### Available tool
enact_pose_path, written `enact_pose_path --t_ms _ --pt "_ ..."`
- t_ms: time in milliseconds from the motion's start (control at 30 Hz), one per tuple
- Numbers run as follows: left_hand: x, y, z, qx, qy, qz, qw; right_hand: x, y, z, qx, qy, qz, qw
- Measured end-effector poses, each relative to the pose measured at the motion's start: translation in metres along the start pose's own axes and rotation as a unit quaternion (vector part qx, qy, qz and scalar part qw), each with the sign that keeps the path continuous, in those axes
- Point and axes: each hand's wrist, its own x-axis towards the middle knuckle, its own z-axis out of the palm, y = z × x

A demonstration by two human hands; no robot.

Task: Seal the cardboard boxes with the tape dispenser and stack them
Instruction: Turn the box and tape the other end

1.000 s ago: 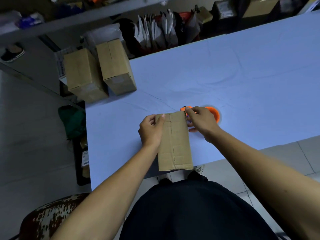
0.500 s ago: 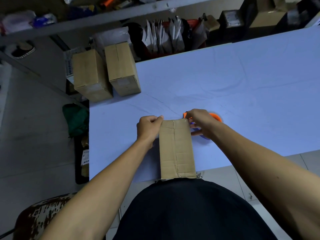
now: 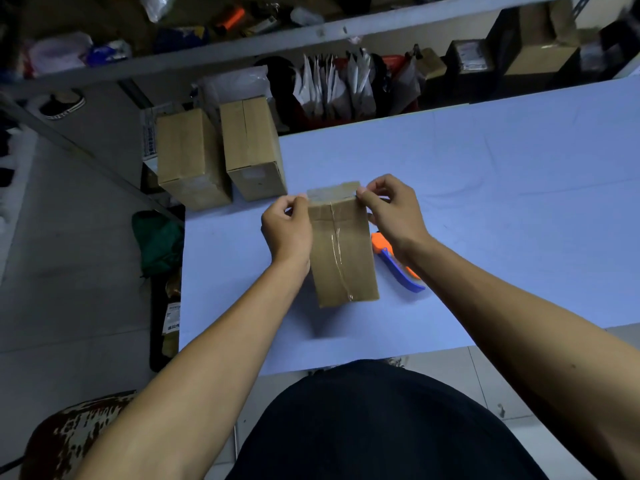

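Note:
A small cardboard box (image 3: 341, 251) stands on the light blue table (image 3: 485, 202) in front of me, with clear tape running down its middle seam. My left hand (image 3: 287, 230) grips its upper left edge. My right hand (image 3: 391, 209) pinches its upper right corner, at the taped top end. The orange and blue tape dispenser (image 3: 398, 268) lies on the table just right of the box, partly hidden under my right wrist. Two more cardboard boxes (image 3: 190, 161) (image 3: 251, 147) stand side by side at the table's far left corner.
A shelf rack (image 3: 242, 50) with bags, packets and boxes runs along the far side. A green bag (image 3: 156, 240) lies on the floor to the left. A patterned chair seat (image 3: 69, 434) is at the lower left.
The box has moved away from the near table edge toward the middle and been tilted up. My right hand has left the dispenser's side and now pinches the box's top corner.

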Motion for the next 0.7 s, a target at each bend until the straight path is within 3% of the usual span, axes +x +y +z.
enact_pose_path --t_ms 233,400,567,700 --pt "-0.008 -0.005 0.009 -0.016 0.001 0.096 0.995 -0.003 0.005 0.003 0.006 0.035 -0.043 0.998" --pt "-0.013 -0.012 0.011 0.006 0.011 0.08 0.997 -0.003 0.011 0.006 -0.011 0.065 -0.033 0.997" --pt "-0.017 -0.023 0.009 0.042 0.025 0.148 0.988 0.003 0.011 0.008 -0.083 0.073 -0.033 0.993" --pt "-0.014 -0.025 0.007 0.047 0.03 0.152 0.987 -0.006 0.012 0.008 -0.115 0.057 -0.068 0.989"
